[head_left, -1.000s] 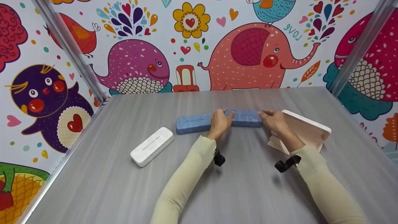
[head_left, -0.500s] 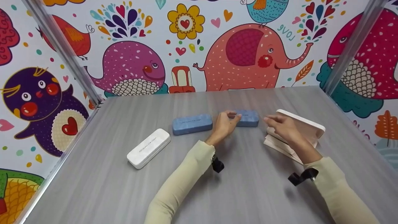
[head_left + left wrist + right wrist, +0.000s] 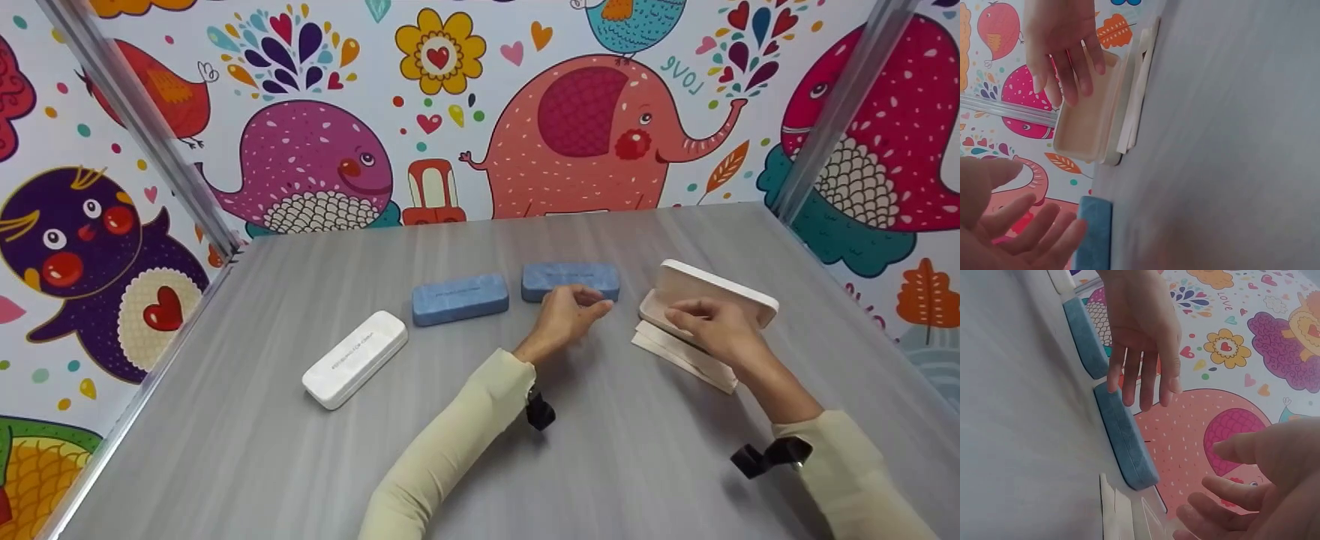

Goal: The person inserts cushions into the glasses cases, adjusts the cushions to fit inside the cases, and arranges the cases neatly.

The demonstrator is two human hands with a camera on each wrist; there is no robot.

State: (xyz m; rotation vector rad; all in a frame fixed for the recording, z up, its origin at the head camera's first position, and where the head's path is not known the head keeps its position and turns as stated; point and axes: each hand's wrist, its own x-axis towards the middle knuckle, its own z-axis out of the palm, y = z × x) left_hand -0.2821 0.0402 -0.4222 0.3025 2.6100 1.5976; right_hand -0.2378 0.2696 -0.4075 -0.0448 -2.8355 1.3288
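Note:
My left hand (image 3: 564,319) hovers in front of the right-hand blue glasses case (image 3: 551,277), fingers relaxed and holding nothing. In the head view its fingers overlap that case's front edge. Over at the right, my right hand (image 3: 721,331) is in the air before an open white glasses case (image 3: 697,288) with a beige inside; its fingers are loose and grip nothing. Both hands show spread, bare fingers in the left wrist view. A folded flat beige piece (image 3: 1137,95) lies along the open case's near side. The second blue glasses case (image 3: 460,300) lies closed to the left.
A closed white glasses case (image 3: 356,361) lies slanted on the grey table (image 3: 300,480) at the left. Behind the table stands a wall (image 3: 450,135) printed with cartoon animals. Metal posts (image 3: 836,105) rise at its back corners.
Both hands have come away from the right blue case, which now lies uncovered. My left hand has drawn back nearer to me; my right has moved right, before the open white case.

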